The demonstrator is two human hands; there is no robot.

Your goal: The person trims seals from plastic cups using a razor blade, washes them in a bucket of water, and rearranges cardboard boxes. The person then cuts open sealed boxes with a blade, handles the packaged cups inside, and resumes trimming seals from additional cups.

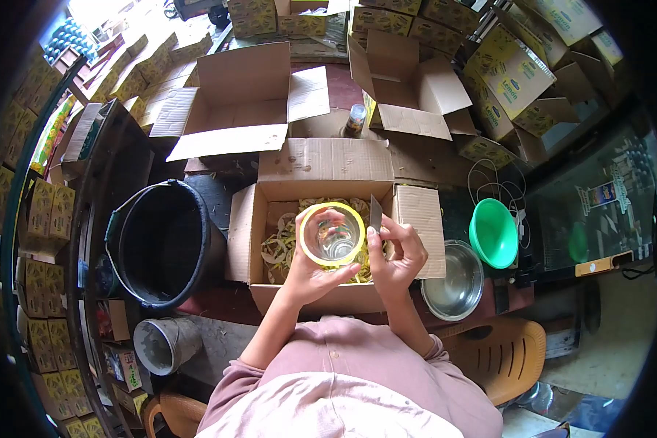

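Left hand (312,274) is closed around a clear cup (339,252), mouth up, yellow rim (333,204) facing the camera. Cup sits over the open carton (325,191), with yellow ring-like scraps (281,252) in the carton below. Right hand (398,257) has a flat blade (375,212) pinched between thumb and fingers, upright, just right of the rim; looks apart from it (edge direction too small to tell).

Step in hand reads as blade work on that rim, my judgement. To do it well: grip the cup low, left fingertips under the rim line and out of the blade's path. Set the blade flat to the wall, shallow bite, light pressure. Better to turn the cup into the blade than swing the blade round (thin walls probably flex, so don't squeeze). Work over the carton so scraps drop inside. Right thumb behind the edge, always.
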